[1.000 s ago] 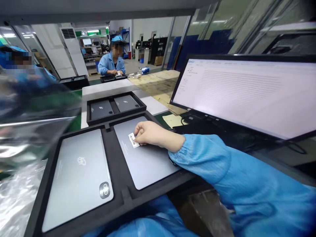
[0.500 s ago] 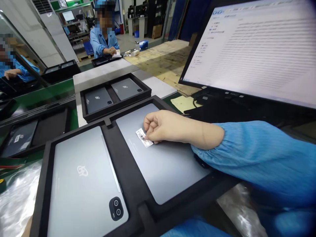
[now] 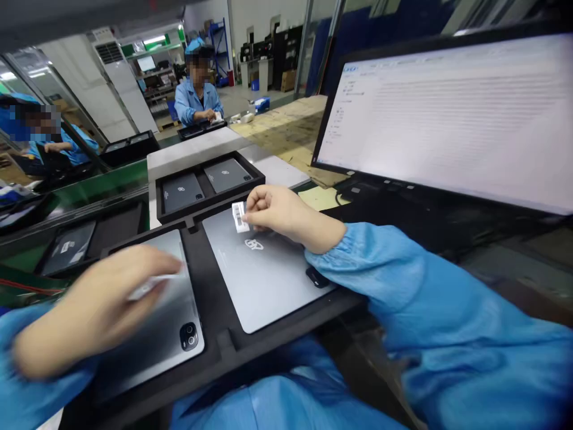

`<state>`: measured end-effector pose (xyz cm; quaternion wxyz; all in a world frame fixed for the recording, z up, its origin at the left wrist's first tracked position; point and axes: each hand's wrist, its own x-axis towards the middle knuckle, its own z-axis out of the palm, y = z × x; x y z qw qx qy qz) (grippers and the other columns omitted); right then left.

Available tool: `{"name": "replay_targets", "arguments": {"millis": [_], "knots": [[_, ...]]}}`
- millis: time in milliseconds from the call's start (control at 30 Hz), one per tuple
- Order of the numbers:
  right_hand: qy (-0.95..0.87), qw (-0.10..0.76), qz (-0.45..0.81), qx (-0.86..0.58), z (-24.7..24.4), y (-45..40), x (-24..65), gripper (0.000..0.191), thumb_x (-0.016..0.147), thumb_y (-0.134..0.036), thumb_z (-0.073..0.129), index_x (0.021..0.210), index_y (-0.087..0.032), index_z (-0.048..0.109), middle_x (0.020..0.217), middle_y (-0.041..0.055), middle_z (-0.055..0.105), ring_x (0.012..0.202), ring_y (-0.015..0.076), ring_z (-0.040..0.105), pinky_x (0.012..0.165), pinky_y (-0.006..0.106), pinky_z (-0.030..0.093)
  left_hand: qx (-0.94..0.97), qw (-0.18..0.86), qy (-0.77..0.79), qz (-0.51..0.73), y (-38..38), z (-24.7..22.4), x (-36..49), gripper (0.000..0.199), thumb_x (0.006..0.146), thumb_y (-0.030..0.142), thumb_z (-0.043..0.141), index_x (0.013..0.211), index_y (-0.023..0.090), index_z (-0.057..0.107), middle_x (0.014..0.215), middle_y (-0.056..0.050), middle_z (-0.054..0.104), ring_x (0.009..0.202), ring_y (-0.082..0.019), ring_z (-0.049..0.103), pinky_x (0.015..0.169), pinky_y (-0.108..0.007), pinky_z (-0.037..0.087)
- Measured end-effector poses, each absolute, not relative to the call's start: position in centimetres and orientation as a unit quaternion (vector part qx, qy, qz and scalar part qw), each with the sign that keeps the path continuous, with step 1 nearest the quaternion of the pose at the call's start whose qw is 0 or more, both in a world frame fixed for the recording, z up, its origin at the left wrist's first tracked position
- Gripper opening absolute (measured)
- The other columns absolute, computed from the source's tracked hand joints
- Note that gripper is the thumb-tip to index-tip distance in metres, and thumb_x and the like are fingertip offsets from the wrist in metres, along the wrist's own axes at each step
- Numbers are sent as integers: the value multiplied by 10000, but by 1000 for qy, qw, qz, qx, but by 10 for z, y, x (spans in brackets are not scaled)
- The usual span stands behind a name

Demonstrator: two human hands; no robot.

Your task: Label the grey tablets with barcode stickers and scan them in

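Observation:
My right hand [image 3: 277, 212] is closed in a pinch on a small white barcode label [image 3: 240, 217]. It holds the label over the upper part of the right grey tablet [image 3: 264, 286], which lies back up with a white logo. My left hand [image 3: 120, 292], smeared by motion, hovers above the left grey tablet [image 3: 174, 352] and hides much of it. Between the left thumb and fingers shows a thin white piece [image 3: 145, 289], too blurred to name. Both tablets rest in recesses of a black foam tray [image 3: 210, 286].
Behind stands another black tray [image 3: 257, 179] with two tablets. At left, a further tray [image 3: 119, 230] holds one tablet [image 3: 69, 246]. A monitor [image 3: 447, 125] occupies the right side, with a yellow paper [image 3: 317, 199] near it. Two co-workers in blue sit beyond.
My left hand has come into view over the left tablet. My right hand has lifted the label, now tilted upright, toward the tablet's far edge, uncovering the logo. The camera view has shifted.

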<state>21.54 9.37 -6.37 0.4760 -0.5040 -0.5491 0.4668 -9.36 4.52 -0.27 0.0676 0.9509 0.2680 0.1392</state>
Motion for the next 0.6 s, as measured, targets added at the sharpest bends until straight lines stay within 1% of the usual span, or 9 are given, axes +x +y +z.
{"name": "replay_targets", "arguments": {"millis": [67, 100, 133, 200, 300, 400, 467, 533, 600], "knots": [[-501, 565, 456, -471, -55, 84, 225, 297, 676, -199, 803, 744, -192, 514, 565, -57, 572, 493, 86, 545, 479, 185, 418, 987, 77, 137, 28, 58, -10, -25, 296, 1022, 262, 449, 1277, 227, 595, 1274, -72, 667, 1148, -209, 625, 1009, -338, 492], [-482, 599, 452, -452, -51, 77, 232, 331, 664, -257, 821, 754, -196, 509, 597, -57, 574, 511, 84, 547, 492, 188, 424, 991, 76, 109, -3, 64, -18, 7, 338, 1035, 291, 432, 1318, 178, 577, 1356, -112, 623, 1253, -240, 574, 1083, -380, 451], [-471, 622, 449, -436, -48, 67, 240, 366, 648, -311, 837, 762, -200, 507, 621, -57, 572, 524, 84, 546, 500, 193, 429, 993, 69, 94, -18, 71, -28, 36, 368, 1033, 322, 442, 1332, 150, 571, 1368, -134, 609, 1276, -265, 553, 1102, -415, 434], [-469, 639, 440, -423, -46, 43, 259, 427, 612, -394, 861, 770, -205, 512, 634, -60, 557, 526, 86, 534, 506, 207, 434, 995, 45, 88, -22, 82, -47, 77, 426, 1030, 390, 448, 1341, 122, 564, 1387, -164, 578, 1266, -301, 540, 1082, -462, 435], [-472, 627, 425, -451, -55, 10, 286, 479, 568, -450, 890, 750, -203, 522, 619, -56, 540, 508, 88, 513, 497, 224, 431, 996, 10, 84, 11, 92, -66, 101, 465, 1027, 486, 412, 1254, 127, 602, 1286, -166, 590, 1169, -312, 536, 1035, -488, 435], [-459, 598, 424, -503, -70, -6, 306, 503, 527, -474, 906, 727, -196, 538, 613, -43, 555, 501, 96, 522, 480, 228, 427, 995, 33, 86, 24, 95, -67, 98, 441, 1041, 475, 351, 1150, 149, 627, 1247, -151, 574, 1140, -289, 502, 1039, -458, 423], [-453, 587, 416, -526, -77, -6, 314, 498, 521, -479, 900, 724, -197, 543, 593, -40, 562, 495, 102, 528, 481, 230, 434, 995, 41, 86, 13, 95, -63, 94, 431, 1045, 458, 334, 1092, 153, 634, 1234, -147, 572, 1105, -275, 508, 1025, -439, 429], [-458, 576, 399, -547, -80, 1, 317, 445, 552, -449, 871, 728, -202, 545, 576, -38, 571, 497, 111, 538, 493, 236, 446, 995, 38, 88, -3, 96, -58, 93, 412, 1047, 437, 332, 1064, 158, 635, 1185, -132, 601, 1050, -261, 537, 1009, -436, 428], [-481, 535, 375, -585, -79, 12, 316, 329, 610, -361, 815, 718, -204, 547, 567, -33, 582, 502, 121, 547, 500, 241, 444, 994, 55, 94, -15, 97, -54, 95, 388, 1054, 397, 319, 1041, 163, 628, 1119, -112, 635, 1006, -242, 566, 987, -411, 436]]}}
